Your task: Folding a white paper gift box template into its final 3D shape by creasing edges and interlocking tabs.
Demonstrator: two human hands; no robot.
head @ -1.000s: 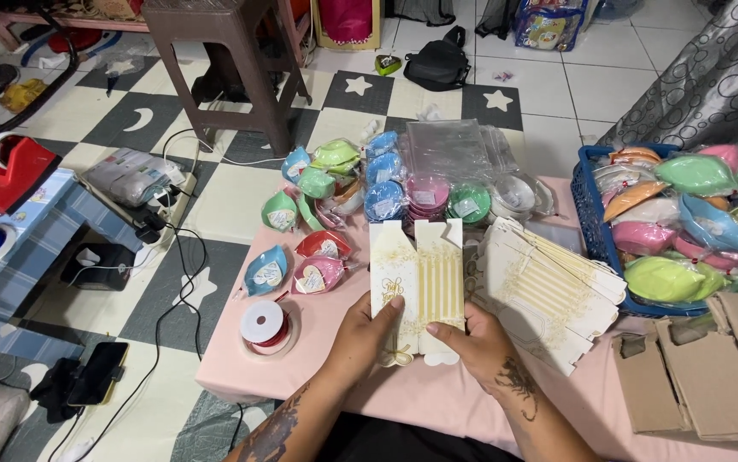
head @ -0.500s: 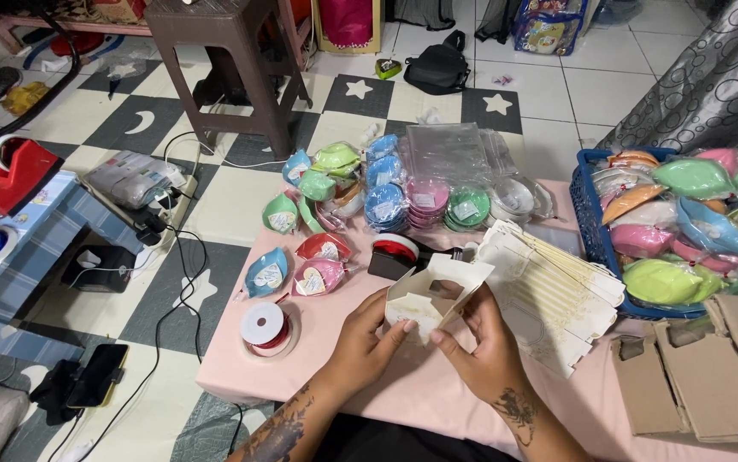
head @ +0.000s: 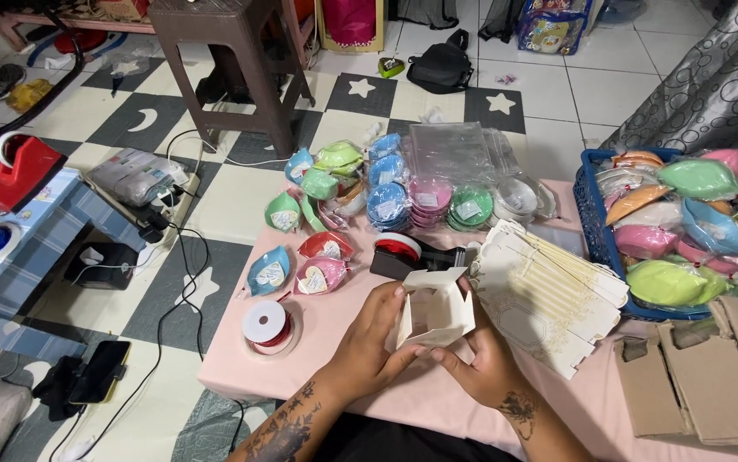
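**Small white box held between both your hands**

You hold the small white box [head: 435,308] above the pink table [head: 318,359], its open side facing you. Your left hand [head: 371,338] grips its left wall, fingers curled over the near edge. Your right hand [head: 484,364] supports it from below and behind, mostly hidden by the box. The stack of flat box blanks [head: 549,295] lies just to the right, the tape dispenser [head: 407,255] just beyond the box.
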